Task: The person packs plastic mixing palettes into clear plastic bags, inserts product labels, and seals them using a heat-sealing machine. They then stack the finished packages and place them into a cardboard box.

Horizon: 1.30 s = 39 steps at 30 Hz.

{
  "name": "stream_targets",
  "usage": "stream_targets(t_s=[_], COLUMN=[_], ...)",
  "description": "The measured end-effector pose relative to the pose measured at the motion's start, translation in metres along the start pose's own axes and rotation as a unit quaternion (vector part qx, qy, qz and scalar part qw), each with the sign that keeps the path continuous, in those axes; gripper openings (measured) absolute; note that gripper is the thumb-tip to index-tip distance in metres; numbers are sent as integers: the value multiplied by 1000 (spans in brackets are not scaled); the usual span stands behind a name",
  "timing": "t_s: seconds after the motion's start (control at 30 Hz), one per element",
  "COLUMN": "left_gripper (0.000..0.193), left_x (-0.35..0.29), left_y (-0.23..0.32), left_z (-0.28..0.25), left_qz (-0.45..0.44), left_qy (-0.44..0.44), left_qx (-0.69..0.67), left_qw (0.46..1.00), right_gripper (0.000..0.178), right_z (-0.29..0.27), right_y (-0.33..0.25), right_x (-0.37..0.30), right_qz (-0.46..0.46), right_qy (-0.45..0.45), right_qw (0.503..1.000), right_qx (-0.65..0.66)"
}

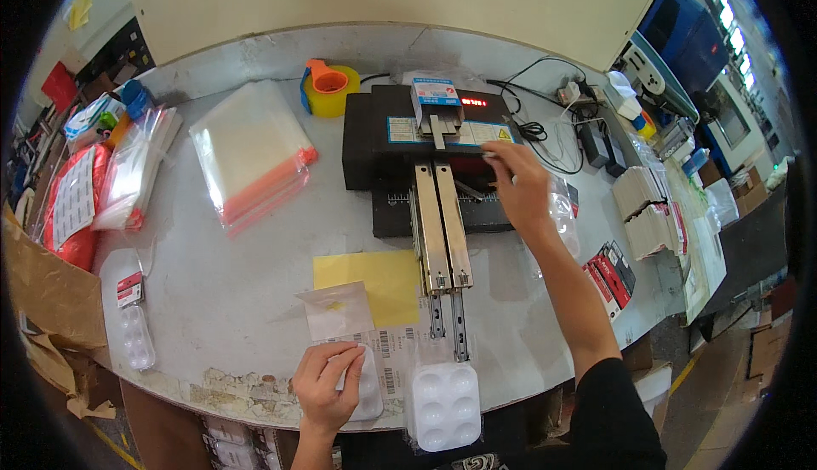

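Note:
My right hand [521,185] reaches to the right side of a black machine [362,142] with a red lit display. Its fingers are closed around something small and pale that I cannot make out. Near the table's front edge, my left hand [328,383] is closed in a pinch over a white plastic piece [369,389]; what its fingertips hold is hidden. Two metal rails [441,232] run from the machine toward me. At their near end lies a white palette with round wells [445,406], in clear film. A yellow sheet [391,278] and a folded pale card [336,310] lie left of the rails.
Clear plastic bags [251,151] and a yellow tape roll in an orange dispenser [330,91] lie left of the machine. Another palette [136,338] sits at far left. Cables [532,129], red-black cards [609,276] and stacked cards [642,202] are at right.

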<state>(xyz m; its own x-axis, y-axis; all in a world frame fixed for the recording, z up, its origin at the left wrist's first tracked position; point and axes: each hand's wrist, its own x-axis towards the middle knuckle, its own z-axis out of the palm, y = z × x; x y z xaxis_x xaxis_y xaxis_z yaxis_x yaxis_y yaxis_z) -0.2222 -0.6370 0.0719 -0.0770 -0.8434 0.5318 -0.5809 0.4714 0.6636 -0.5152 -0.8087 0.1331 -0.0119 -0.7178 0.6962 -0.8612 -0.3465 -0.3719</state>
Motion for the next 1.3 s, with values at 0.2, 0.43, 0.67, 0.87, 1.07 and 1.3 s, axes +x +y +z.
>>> stream_targets(t_s=[0.2, 0.43, 0.67, 0.87, 1.07, 1.3], left_gripper=[16, 16, 21, 21, 21, 21], left_x=[4, -2, -18, -18, -20, -21], left_y=[18, 36, 40, 41, 36, 28], left_z=[10, 20, 29, 30, 27, 23], left_qz=[-64, -26, -26, -22, -46, -68], left_qy=[4, -32, -75, -89, -87, -79], left_qx=[-96, -116, -110, -93, -72, -52], left_qw=[993, 992, 991, 991, 993, 993], right_gripper=[21, 24, 21, 21, 18, 20], right_z=[-55, -53, -56, -58, -59, -62], right_y=[-59, -55, -66, -65, -68, -55], right_x=[-59, -72, -139, -142, -141, -121], right_qz=[216, 196, 206, 215, 181, 39], right_qy=[-174, -218, -240, -193, -266, -140], right_qw=[896, 905, 918, 920, 907, 988], right_qx=[348, 307, 240, 263, 270, 53])
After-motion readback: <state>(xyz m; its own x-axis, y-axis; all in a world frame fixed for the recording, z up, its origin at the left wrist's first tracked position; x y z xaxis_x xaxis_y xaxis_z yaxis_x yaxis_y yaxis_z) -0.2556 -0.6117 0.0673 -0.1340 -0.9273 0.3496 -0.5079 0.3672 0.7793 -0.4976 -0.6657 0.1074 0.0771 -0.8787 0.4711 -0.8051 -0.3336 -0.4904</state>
